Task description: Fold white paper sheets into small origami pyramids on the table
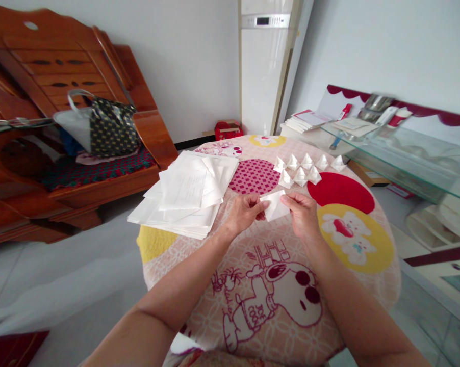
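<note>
A folded piece of white paper is held over the tablecloth, directly between the hands, so neither is nearer. Its length is spanned roughly from hand to hand. Its left edge is pinched between thumb and curled fingers by the left hand, its right corner by the right hand. Folded paper boats are ranged beyond; stacked paper sheets are placed leftward.
</note>
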Available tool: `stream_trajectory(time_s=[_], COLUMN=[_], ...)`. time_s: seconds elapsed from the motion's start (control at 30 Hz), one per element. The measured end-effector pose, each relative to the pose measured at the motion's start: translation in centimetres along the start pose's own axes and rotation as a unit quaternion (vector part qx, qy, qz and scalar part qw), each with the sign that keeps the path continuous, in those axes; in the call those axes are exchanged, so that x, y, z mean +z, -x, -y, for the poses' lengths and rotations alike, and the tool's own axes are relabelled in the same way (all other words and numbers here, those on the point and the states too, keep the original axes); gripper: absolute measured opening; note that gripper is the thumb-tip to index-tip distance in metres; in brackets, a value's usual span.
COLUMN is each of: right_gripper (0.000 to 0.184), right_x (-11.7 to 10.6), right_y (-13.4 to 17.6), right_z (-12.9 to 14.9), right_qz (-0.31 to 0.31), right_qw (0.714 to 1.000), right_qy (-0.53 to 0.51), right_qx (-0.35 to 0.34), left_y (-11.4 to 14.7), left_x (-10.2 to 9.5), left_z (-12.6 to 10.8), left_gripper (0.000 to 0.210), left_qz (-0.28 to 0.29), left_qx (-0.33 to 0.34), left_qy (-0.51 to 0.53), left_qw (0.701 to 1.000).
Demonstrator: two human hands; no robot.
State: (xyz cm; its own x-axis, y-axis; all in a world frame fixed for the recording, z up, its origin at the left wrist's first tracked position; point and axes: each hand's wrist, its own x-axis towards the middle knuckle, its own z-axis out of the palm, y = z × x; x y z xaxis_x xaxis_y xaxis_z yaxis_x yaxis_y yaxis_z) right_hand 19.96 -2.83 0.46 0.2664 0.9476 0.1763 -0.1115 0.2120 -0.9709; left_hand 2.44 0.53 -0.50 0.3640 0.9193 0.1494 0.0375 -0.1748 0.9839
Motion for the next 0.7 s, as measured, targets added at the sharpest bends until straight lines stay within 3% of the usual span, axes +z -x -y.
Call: stream_trajectory(time_s=[0.4,0.57,0.7], right_gripper=[0.032,0.025,0.027], right_x=[0.28,0.17,0.01], right_y=[-0.06,-0.17,-0.21], right_z=[-0.27,-0.49,-0.59], right_qz=[-0.03,-0.059,-0.058], right_qw=[0.999,0.998,0.998], right_qy=[-0.022,-0.01,-0.026], right_qx=[0.007,0.005,0.026], left_y=[0.24,0.12,0.07], left_x=[0.91,0.91,0.89], left_z=[0.06,0.15,0.25], left_gripper=[0.048,0.041,0.04], left_qz=[0.033,0.07,0.084], left_qx=[-0.058,-0.093,-0.074], left_qy=[0.022,0.047,0.026], left_qw=[0.997,0.992,0.993])
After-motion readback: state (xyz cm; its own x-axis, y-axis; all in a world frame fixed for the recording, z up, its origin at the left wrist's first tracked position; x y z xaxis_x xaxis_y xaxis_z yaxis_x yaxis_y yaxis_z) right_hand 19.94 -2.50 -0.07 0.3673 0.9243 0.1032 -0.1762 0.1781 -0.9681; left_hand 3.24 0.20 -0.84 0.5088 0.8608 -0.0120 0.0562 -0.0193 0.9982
